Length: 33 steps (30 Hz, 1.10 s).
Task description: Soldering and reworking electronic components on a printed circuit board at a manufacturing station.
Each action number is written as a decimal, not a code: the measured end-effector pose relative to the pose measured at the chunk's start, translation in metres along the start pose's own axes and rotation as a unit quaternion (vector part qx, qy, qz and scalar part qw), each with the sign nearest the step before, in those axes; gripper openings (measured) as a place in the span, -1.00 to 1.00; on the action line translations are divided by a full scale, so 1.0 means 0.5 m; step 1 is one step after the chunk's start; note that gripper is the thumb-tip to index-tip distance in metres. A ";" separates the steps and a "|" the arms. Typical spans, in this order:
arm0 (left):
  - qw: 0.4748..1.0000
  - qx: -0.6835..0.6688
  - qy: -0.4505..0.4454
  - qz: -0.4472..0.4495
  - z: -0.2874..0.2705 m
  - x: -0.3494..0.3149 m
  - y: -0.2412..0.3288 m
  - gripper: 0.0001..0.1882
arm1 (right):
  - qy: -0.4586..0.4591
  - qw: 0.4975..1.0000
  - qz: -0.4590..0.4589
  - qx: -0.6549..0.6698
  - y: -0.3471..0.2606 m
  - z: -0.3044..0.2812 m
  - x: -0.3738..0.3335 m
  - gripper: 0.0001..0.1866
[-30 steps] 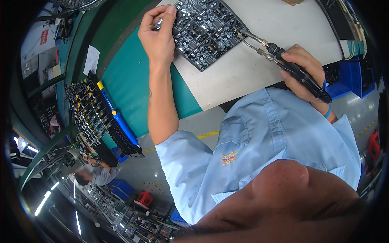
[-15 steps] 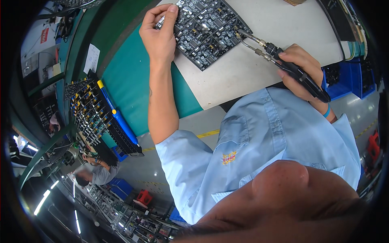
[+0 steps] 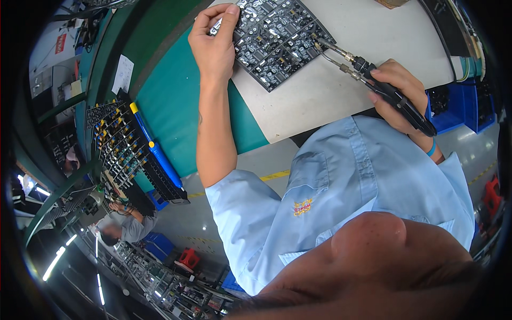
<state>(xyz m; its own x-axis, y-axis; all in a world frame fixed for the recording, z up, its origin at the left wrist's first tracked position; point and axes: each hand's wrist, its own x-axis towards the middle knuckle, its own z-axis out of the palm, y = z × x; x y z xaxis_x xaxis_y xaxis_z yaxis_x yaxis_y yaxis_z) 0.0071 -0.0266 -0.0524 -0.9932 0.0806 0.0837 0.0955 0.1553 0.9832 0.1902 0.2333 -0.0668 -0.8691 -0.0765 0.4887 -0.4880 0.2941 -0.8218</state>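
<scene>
A panel of black circuit boards [image 3: 274, 40], crowded with small parts, lies at the top middle. My left hand [image 3: 215, 45] is closed on its left edge, thumb on top and fingers curled at the rim. In my right hand [image 3: 401, 93] is a pair of black soldering tweezers [image 3: 392, 90], gripped along the handle. Its two metal prongs point up and left, and their tips reach the right part of the panel. Whether the tips touch a part there is too small to tell.
Under the panel is a pale grey sheet [image 3: 298, 109] over a green mat [image 3: 176, 128]. Left lie a blue desoldering pump [image 3: 165, 162] and a black rack of parts [image 3: 120, 141]. Blue bins [image 3: 453, 106] stand right. A co-worker [image 3: 136, 226] is at the lower left.
The panel and my left hand have shifted slightly right. The soldering tweezers moved a little the same way, tips still at the panel's right part. Both grips are unchanged.
</scene>
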 end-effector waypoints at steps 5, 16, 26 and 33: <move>1.000 0.001 -0.025 0.013 0.002 -0.006 -0.009 -0.78 | -0.008 1.000 0.000 0.000 -0.001 0.003 0.002 -0.56; 0.995 0.083 -0.048 0.022 0.007 -0.008 0.007 -0.76 | 0.179 0.978 0.015 -0.103 0.034 -0.114 0.017 -0.55; 0.995 0.048 -0.074 0.043 -0.002 -0.022 0.010 -0.79 | 0.301 0.951 0.056 -0.047 0.058 -0.112 0.005 -0.56; 0.994 0.041 -0.085 0.053 0.008 -0.027 0.018 -0.80 | 0.277 0.956 -0.004 -0.095 0.063 -0.120 -0.004 -0.57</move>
<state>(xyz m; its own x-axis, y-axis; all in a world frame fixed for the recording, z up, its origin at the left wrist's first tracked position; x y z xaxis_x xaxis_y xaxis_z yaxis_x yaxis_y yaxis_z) 0.0215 -0.0224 -0.0454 -0.9526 0.2643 0.1509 0.2111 0.2166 0.9532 0.1812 0.2998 -0.0762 -0.6630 0.4219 0.6184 -0.4247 0.4683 -0.7748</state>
